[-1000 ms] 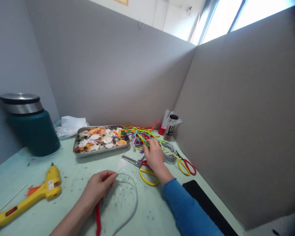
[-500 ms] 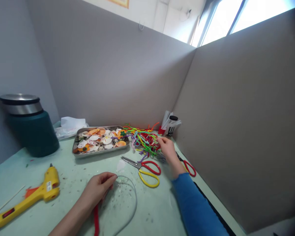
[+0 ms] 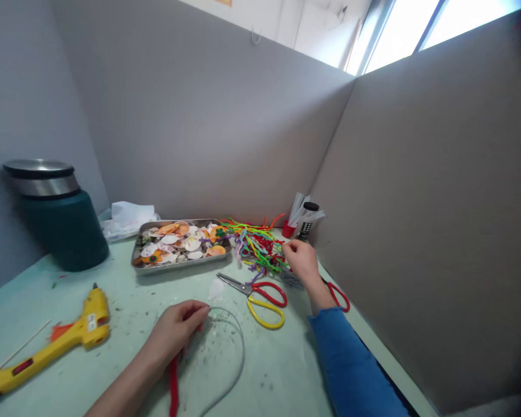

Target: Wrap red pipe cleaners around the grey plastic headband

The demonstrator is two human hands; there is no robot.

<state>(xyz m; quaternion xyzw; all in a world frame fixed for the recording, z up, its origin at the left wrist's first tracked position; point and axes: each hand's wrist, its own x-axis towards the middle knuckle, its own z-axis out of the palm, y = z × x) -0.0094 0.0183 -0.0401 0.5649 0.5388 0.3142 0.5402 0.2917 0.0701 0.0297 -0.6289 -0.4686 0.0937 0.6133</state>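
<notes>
Gray cord (image 3: 243,343) is pinched by the left hand (image 3: 173,327), curving rightward; multicolored strands (image 3: 260,246), just left of the nearer right hand (image 3: 304,263), are touched or nearly so; its grip cannot be told.

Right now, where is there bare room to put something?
Between the grey loop, scissors and blue sleeve; also between glue gun and left hand, though small bits lie there. Crowded: beside the tray, around cords and right hand.
</notes>
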